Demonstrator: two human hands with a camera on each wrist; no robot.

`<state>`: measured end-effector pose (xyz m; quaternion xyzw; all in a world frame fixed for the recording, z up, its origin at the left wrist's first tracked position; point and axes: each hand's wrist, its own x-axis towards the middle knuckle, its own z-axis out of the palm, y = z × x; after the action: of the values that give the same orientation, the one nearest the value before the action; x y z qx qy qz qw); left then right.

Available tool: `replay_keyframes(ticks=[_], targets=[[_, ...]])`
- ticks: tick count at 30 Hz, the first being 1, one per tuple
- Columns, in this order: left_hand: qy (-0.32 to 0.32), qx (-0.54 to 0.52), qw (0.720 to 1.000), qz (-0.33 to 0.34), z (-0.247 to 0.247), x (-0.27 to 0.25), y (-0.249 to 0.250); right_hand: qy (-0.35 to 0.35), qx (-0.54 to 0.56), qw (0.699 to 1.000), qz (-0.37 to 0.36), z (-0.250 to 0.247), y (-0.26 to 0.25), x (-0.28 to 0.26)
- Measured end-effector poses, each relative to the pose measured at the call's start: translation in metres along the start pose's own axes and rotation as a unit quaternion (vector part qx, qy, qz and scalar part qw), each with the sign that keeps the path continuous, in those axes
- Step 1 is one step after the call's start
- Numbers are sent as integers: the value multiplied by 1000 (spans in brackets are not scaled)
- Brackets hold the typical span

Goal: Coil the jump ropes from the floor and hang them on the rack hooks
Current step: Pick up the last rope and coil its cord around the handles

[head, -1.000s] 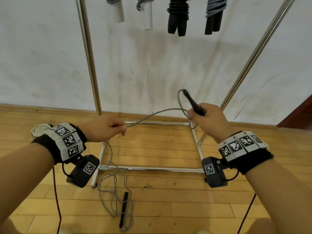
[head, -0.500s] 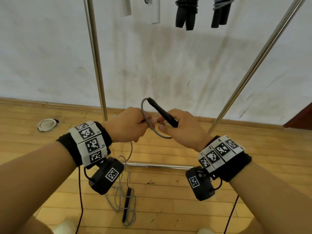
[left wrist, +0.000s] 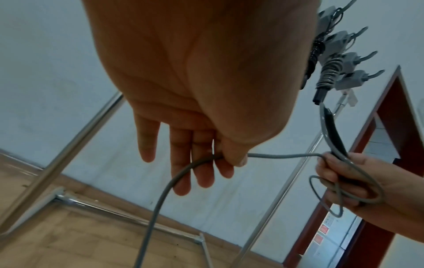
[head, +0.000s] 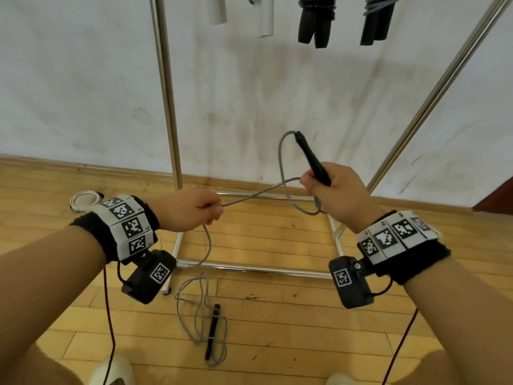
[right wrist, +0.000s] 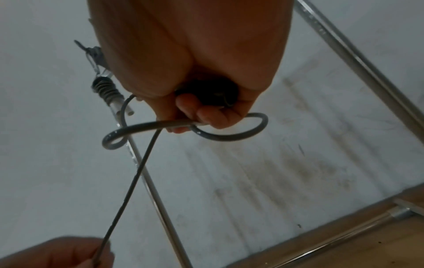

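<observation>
Below the rack, right hand [head: 337,190] grips handle [head: 312,161] plus loop, left hand [head: 188,208] pinches rope [head: 249,194]; keep loops even, I'd say.

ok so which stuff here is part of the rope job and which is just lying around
Job: grey rope, its black handle in the right hand, left hand pinching the rope, second handle on the floor, rack, hung ropes.

Lying about: white round thing by the wall.
</observation>
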<state>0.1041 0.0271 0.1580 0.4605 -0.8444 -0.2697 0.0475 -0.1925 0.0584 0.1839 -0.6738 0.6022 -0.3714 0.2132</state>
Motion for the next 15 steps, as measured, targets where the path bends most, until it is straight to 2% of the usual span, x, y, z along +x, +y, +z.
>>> replay_keyframes(ticks=[3, 8, 11, 13, 15], targets=[[-2, -4, 1000, -16, -1, -1, -8, 22, -31, 999, 19, -8, 15, 3], [-2, 49, 998, -41, 1, 3, -6, -13, -107, 992, 67, -6, 39, 2], [16, 53, 998, -21, 3, 6, 8, -15, -173, 982, 78, 1, 41, -1], [34, 40, 999, -2, 5, 7, 21, -10, -150, 985, 84, 5, 38, -1], [61, 29, 998, 14, 8, 7, 33, -17, -75, 992, 96, 10, 30, -2]])
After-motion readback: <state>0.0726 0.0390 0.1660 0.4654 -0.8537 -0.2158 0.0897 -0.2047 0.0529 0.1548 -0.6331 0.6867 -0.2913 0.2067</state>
